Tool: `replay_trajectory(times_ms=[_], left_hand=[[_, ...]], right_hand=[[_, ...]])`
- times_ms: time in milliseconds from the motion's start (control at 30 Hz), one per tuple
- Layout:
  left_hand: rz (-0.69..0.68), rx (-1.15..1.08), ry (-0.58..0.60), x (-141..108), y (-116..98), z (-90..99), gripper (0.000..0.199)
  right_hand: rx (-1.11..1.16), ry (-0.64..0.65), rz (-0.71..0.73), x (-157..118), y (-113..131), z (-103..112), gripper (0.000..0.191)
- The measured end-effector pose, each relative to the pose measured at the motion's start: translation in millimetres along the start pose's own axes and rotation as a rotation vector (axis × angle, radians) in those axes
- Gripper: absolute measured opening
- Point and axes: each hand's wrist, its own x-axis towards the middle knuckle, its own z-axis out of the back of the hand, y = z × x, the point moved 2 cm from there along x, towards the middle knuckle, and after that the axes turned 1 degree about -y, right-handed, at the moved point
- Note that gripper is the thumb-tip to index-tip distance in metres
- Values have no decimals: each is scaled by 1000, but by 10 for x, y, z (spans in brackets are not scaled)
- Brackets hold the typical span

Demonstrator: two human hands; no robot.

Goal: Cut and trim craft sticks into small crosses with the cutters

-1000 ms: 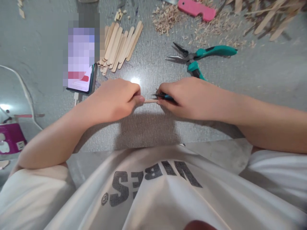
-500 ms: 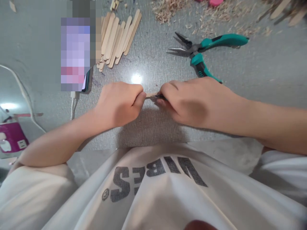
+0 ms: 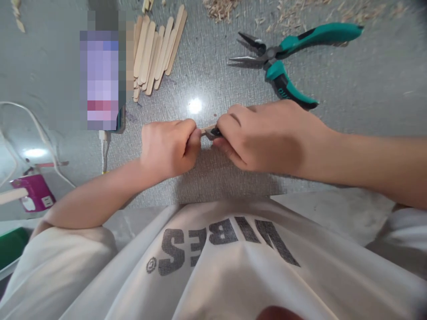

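Note:
Over the grey tabletop, my left hand (image 3: 170,146) is closed, pinching a thin wooden craft stick (image 3: 204,131) between thumb and fingers. Only a short piece of the stick shows in the gap between my hands. My right hand (image 3: 263,138) is closed round a small dark tool with a metal tip (image 3: 213,132), which meets the stick. Most of that tool is hidden inside the fingers, so its kind is unclear. Just beyond my right hand lie long-nose pliers (image 3: 271,55) with teal handles, their jaws spread.
A pile of craft sticks (image 3: 155,53) lies beyond my left hand, beside a blurred-out phone (image 3: 102,80) on a white cable (image 3: 104,153). Wood shavings (image 3: 222,9) are scattered at the far side. A purple box (image 3: 36,193) sits at the left.
The view has shifted slightly, so the pliers and stick pile sit higher in the picture. Both hands keep their grip, and the tool's metal tip shows at a different angle against the stick.

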Motion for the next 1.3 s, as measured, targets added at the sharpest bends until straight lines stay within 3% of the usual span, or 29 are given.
replay_trajectory(times_ms=[233, 533, 967, 1133, 1300], left_hand=[[-35, 2, -5, 0, 9, 1, 39], [-19, 11, 25, -5, 21, -20, 39], [-86, 37, 16, 2, 21, -24, 41], [-140, 21, 12, 15, 46, -52, 42], [-149, -33, 57, 52, 77, -32, 40]], right_hand=[[14, 66, -46, 45, -20, 11, 61], [-81, 152, 10, 32, -21, 83, 67], [-64, 148, -15, 51, -49, 59, 62], [-135, 195, 69, 55, -50, 68, 67], [-106, 162, 35, 72, -45, 57, 57]])
